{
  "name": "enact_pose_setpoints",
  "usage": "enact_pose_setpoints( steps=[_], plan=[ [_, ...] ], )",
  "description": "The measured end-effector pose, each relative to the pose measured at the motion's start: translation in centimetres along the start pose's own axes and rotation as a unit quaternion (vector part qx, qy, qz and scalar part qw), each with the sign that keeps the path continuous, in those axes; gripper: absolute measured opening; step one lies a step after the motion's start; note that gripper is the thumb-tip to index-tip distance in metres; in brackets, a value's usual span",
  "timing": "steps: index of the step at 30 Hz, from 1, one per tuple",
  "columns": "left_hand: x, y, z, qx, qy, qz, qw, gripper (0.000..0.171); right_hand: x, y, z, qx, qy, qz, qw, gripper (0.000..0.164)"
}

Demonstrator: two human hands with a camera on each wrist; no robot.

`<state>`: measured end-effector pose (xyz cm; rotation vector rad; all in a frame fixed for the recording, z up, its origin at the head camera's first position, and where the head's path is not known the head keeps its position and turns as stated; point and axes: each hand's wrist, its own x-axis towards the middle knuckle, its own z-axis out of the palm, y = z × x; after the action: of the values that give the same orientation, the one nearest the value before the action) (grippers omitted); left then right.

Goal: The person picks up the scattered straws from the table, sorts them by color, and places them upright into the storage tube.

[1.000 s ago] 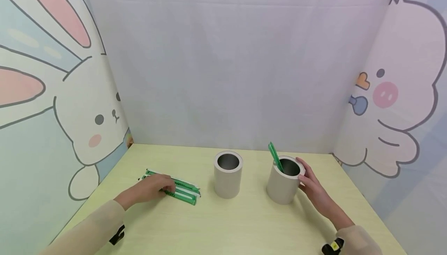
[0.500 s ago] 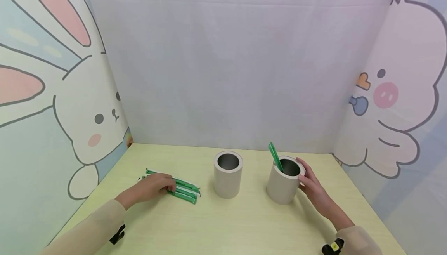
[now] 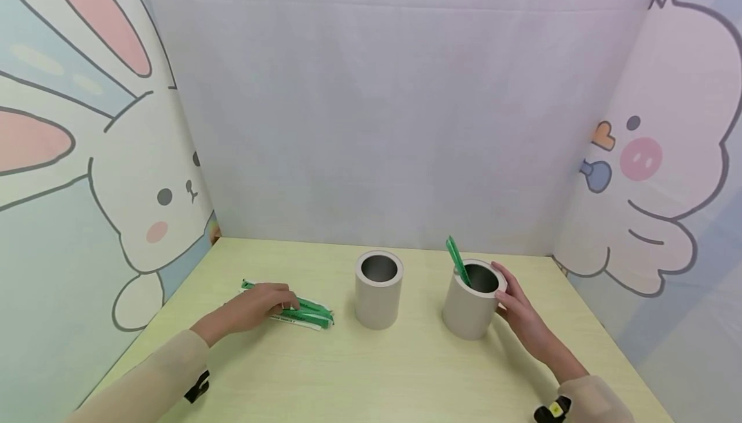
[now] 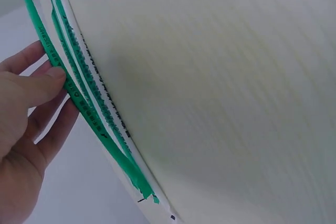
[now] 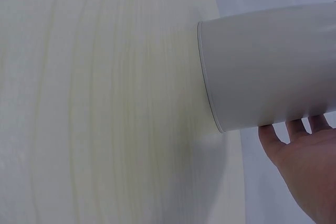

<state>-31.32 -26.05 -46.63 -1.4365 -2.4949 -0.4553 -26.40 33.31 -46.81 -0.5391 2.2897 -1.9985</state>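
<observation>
My left hand [image 3: 261,307] is at the left of the table, over several slim green-and-white wrapped sticks [image 3: 313,310]. In the left wrist view, its thumb and fingers pinch one green wrapped stick [image 4: 86,106] with dark printing. Close behind that one lie more wrapped sticks [image 4: 97,85]. The contents of the wrappers cannot be seen. On the right, my right hand [image 3: 522,317] holds the side and rim of a pale grey cylindrical holder [image 3: 466,310]. Its fingertips touch the wall of the holder [image 5: 268,72] in the right wrist view. One green wrapped stick [image 3: 458,260] leans inside it.
A second pale cylindrical holder [image 3: 378,300] stands between the hands, with no stick showing in its mouth. The pale yellow table [image 3: 371,378] ends at a white cloth backdrop [image 3: 371,120]. Cartoon-printed panels [image 3: 145,217] close off both sides.
My left hand has shifted slightly right and away over the sticks. The sticks under it have rearranged, and a white one now shows along the near edge. The right hand and both holders stay put.
</observation>
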Motion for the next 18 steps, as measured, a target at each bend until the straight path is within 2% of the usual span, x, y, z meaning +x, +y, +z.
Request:
enact_pose_setpoints(
  steps=[6,10,12,16,18],
  plan=[
    [1.1,0.8,-0.3,-0.04,0.02,-0.012,0.9989,0.034,0.0,0.1,-0.1,-0.005,-0.001,-0.001,1.0,0.061],
    [2.1,1.9,-0.5,-0.094,0.013,-0.041,0.9946,0.036,0.1,0.1,-0.1,-0.004,-0.001,-0.001,1.0,0.061],
    [2.6,2.6,-0.6,-0.13,0.008,-0.07,0.989,0.037,0.1,0.1,-0.1,-0.002,-0.001,-0.001,1.0,0.061],
    [3.7,4.0,-0.6,-0.2,-0.002,-0.141,0.9696,0.034,0.0,0.1,-0.1,-0.001,-0.002,-0.001,1.0,0.061],
    [4.2,4.7,-0.5,-0.224,-0.002,-0.162,0.9612,0.033,0.0,0.1,-0.1,-0.002,-0.002,-0.002,1.0,0.061]
  ],
)
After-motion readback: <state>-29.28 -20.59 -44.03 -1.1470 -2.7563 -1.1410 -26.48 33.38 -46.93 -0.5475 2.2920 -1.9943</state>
